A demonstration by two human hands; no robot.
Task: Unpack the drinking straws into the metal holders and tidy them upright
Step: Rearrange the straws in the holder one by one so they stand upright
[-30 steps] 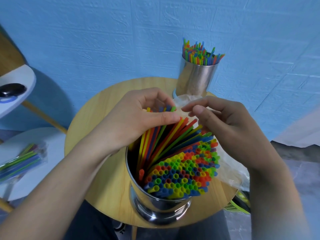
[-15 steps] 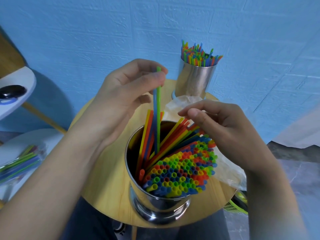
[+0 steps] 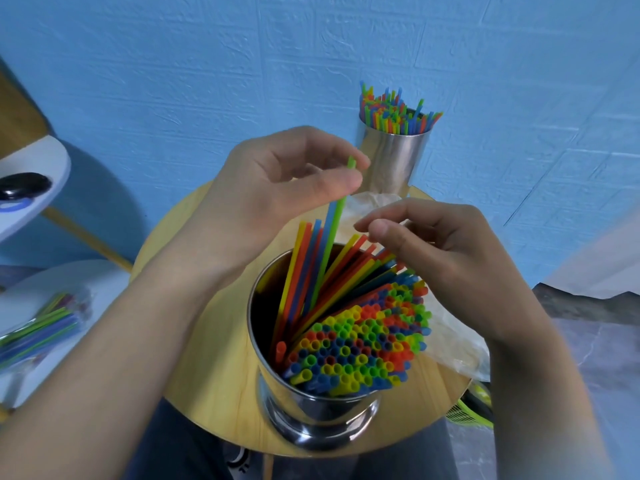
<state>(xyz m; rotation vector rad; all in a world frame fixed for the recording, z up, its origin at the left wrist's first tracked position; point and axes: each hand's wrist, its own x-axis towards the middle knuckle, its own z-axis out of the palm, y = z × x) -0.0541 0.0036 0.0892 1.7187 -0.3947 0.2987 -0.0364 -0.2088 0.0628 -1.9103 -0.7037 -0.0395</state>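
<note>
Pinching a green straw (image 3: 331,244) — left hand (image 3: 277,188) above the near holder (image 3: 311,407).

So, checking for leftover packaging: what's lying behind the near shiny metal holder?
A crumpled clear plastic wrapper on the round wooden table; the right hand and coloured straws cover its middle.

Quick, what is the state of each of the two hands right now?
Left hand: closed, pinching a green straw between thumb and fingers.
Right hand: open, fingers loosely curled, holding nothing.
</note>
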